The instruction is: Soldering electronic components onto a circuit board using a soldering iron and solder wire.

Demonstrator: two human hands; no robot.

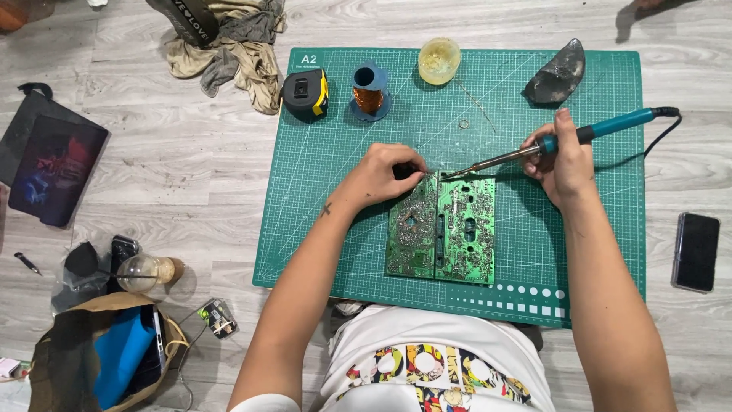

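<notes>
Person sat on the wooden floor, green cutting mat [320, 229] laid in front as a protective base. Two green circuit boards [442, 229] lay side by side near the mat's middle, solder side up, edges touching.

Left hand [381, 174] rested at the top edge of the left board, fingers drawn together in a pinch on something too small to make out, possibly solder wire or a component lead; the grip appeared to steady the work at the joint.

Right hand [563, 156] was closed around the teal handle of a soldering iron [549, 143], held like a pen, tip angled down to the boards' top edge just beside the left fingertips. Cord trailed off right, clear of the boards.

Along the mat's far edge, within reach but apart from the work: tape measure [305, 93], spool of copper wire [369, 93], small yellowish tub [439, 60], probably flux, and a dark grey lump [557, 75]. Off the mat: phone [695, 252] to the right, crumpled cloth [229, 46], brown bag [107, 351].
</notes>
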